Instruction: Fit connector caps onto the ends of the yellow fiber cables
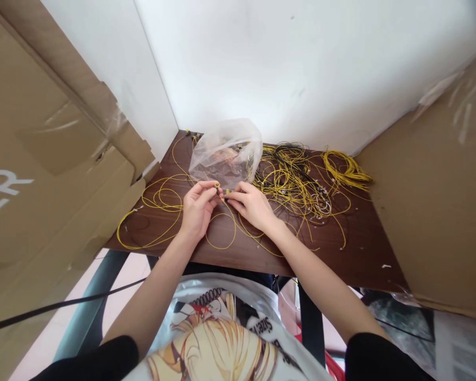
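Observation:
My left hand [198, 207] and my right hand [252, 205] meet over the dark wooden table [365, 259], fingertips pinched together. Between them is the end of a thin yellow cable with a small connector [217, 186]; the left fingers pinch the connector, the right fingers pinch the cable end beside it. The yellow cable [222, 241] loops down on the table below my hands. Just behind my hands lies a clear plastic bag [227, 151] with small parts inside.
A tangle of yellow and black cables [297, 182] covers the table's right half, with a coiled yellow bundle [347, 170] at the far right. Loose yellow loops [158, 203] lie left. Cardboard sheets [43, 159] flank both sides; a white wall stands behind.

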A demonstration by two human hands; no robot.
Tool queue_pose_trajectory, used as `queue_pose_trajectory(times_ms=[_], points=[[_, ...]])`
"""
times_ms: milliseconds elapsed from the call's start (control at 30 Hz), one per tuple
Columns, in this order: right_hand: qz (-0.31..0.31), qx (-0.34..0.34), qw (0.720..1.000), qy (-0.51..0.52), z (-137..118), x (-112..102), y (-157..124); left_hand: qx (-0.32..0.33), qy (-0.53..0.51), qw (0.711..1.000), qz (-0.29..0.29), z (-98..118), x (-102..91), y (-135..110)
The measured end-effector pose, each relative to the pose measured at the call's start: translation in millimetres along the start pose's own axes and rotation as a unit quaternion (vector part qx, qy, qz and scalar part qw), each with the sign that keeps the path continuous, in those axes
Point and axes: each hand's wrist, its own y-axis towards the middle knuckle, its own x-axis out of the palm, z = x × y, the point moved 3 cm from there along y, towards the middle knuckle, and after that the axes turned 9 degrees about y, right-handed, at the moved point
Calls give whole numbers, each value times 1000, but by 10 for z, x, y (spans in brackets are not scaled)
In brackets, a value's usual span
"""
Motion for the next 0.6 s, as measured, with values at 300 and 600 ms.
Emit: queue_pose_trajectory(times_ms=[300, 600], points=[[-4, -27, 999, 27, -35, 46, 17, 17, 24, 1000, 8, -27, -3, 8], [93, 96, 956, 259, 1, -112, 44, 22, 45, 999, 8, -16, 21, -10]])
